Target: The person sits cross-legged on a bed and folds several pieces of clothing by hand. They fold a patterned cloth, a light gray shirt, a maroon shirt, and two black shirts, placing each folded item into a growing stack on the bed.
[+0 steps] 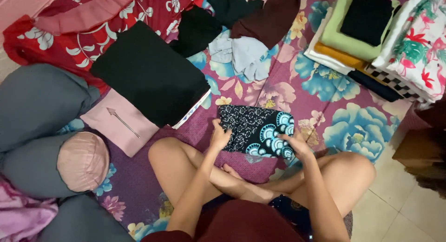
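From the head camera, a folded black patterned cloth (256,130) lies on the flowered purple mat (325,102) just in front of the person's crossed legs. The left hand (219,136) grips its left edge with curled fingers, and the right hand (293,143) clasps its right edge. A folded black garment (148,72) on a pink one (120,128) lies to the left; a stack of folded clothes (371,42) sits far right.
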